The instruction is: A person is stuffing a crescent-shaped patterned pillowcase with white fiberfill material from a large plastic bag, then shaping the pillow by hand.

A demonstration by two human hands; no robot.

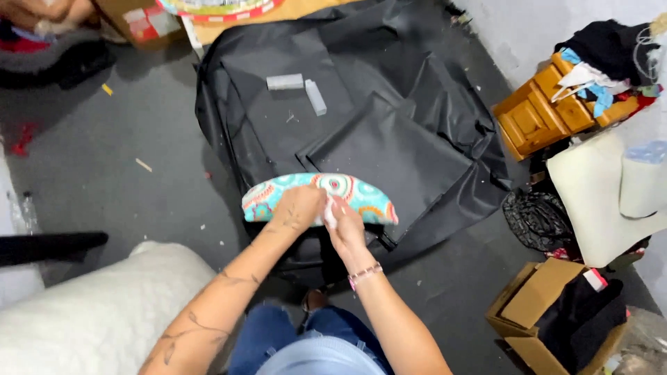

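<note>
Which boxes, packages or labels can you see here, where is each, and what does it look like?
Cardboard box: bottom right floor, brown, open, holding black cloth.
Label: on that box's flap, small, white and red.
Printed box: top left, brown with a red and white panel.
Two grey blocks: on the black sheet.

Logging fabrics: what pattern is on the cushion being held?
Turquoise cushion with orange-red circular motifs; head view.

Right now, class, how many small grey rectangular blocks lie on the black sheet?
2. One grey block lies flat near the sheet's far end; the other grey block lies just right of it, angled. The black sheet has folds that may hide more.
</note>
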